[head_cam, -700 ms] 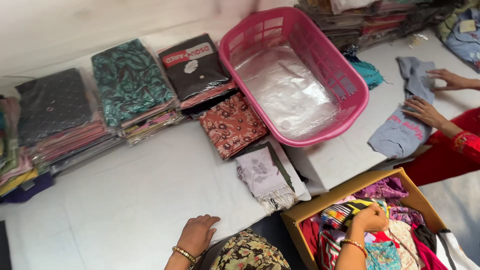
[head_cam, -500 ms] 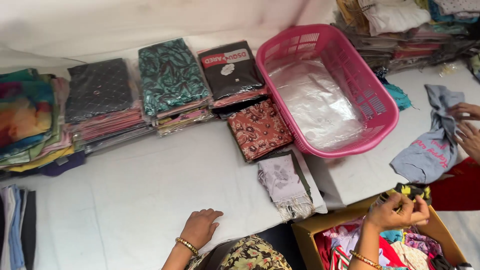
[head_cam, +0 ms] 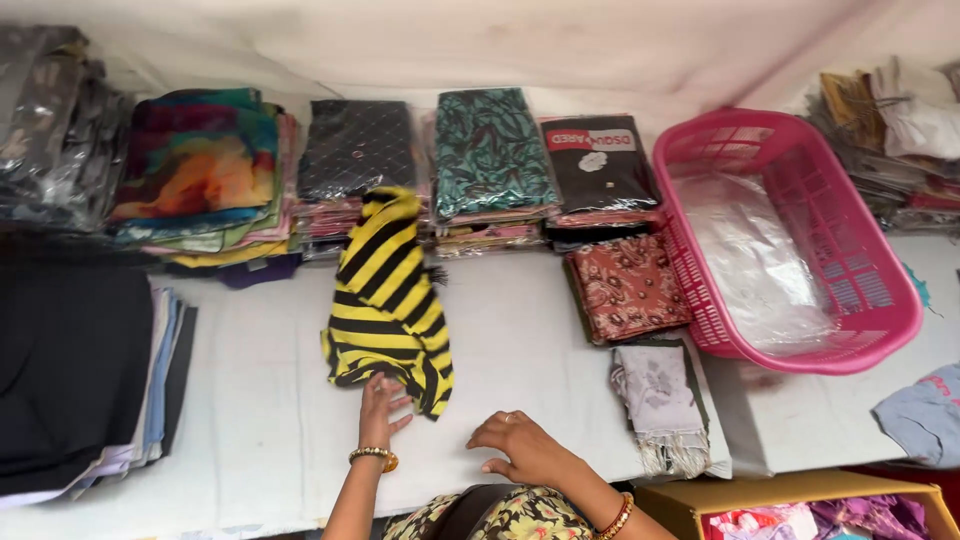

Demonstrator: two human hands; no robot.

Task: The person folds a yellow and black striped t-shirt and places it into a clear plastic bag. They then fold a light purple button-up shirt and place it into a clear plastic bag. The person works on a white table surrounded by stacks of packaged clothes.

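- Left hand (head_cam: 381,408) flat on the yellow-and-black striped garment's (head_cam: 388,300) lower hem, near the surface's front edge; right hand (head_cam: 522,448) rests empty beside it
- Cloth looks light, limp; best taken at the corners

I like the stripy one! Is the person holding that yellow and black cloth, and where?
The left hand touches the bottom edge of the yellow-and-black striped cloth with its fingertips; a real grip cannot be told. The right hand rests on the white table, holding nothing.
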